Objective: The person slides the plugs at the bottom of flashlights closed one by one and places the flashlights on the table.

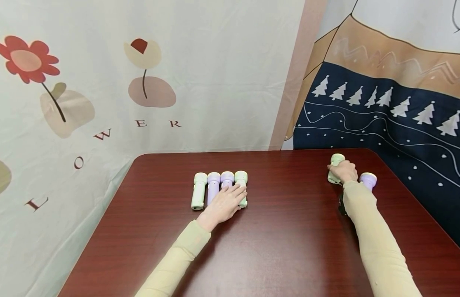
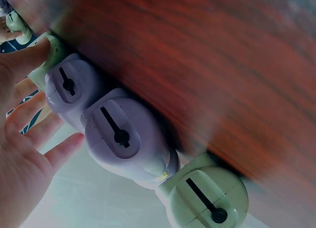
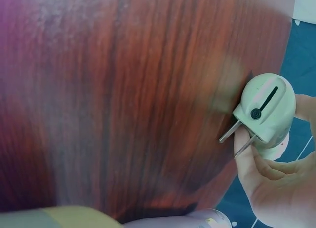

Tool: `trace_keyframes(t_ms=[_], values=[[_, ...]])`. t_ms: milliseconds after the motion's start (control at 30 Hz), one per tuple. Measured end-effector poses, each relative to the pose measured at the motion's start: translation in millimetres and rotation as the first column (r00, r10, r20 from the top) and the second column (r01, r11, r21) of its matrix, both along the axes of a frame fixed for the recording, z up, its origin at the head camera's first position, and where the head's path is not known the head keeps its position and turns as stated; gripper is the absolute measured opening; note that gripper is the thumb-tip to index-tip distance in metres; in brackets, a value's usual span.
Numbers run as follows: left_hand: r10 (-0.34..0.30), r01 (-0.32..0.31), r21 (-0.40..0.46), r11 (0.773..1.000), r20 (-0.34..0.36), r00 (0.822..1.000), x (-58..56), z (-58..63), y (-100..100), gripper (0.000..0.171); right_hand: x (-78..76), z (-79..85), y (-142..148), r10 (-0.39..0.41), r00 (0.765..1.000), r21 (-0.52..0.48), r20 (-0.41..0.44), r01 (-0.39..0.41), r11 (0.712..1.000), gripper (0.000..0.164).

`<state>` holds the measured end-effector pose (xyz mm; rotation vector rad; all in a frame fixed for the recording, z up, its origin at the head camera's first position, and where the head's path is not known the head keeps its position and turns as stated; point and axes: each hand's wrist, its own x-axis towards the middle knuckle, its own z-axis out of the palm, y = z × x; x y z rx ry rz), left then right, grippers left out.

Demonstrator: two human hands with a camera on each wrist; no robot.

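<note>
Several flashlights lie side by side in a row on the table. A light green flashlight is at the left end, two lavender flashlights are in the middle, and another green flashlight is at the right end. My left hand rests over the right part of this row with its fingers extended; its thumb touches the right-end green flashlight. At the table's far right, my right hand grips a green flashlight, whose end shows a black slider and two metal prongs. A lavender flashlight lies beside that hand, partly hidden by the sleeve.
The dark red wooden table has rounded far corners. A pale curtain with flowers and letters hangs behind it, and a navy cloth with white trees hangs at the right. A black object shows beside the right wrist.
</note>
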<state>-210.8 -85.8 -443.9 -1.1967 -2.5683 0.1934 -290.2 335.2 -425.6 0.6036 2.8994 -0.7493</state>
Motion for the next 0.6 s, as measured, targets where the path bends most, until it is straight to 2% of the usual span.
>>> trace_keyframes(t_ms=[267,600], values=[[0.01,-0.01,0.002,1.0,0.028,1.0,0.3,0.6,0.4,0.05,0.8,-0.4,-0.1,0.013,1.0,0.016,-0.025,-0.013,1.0,0.058],[0.012,-0.012,-0.011,1.0,0.024,1.0,-0.3,0.1,-0.2,0.05,1.1,-0.4,-2.3,-0.01,0.999,-0.007,-0.046,0.01,1.0,0.051]])
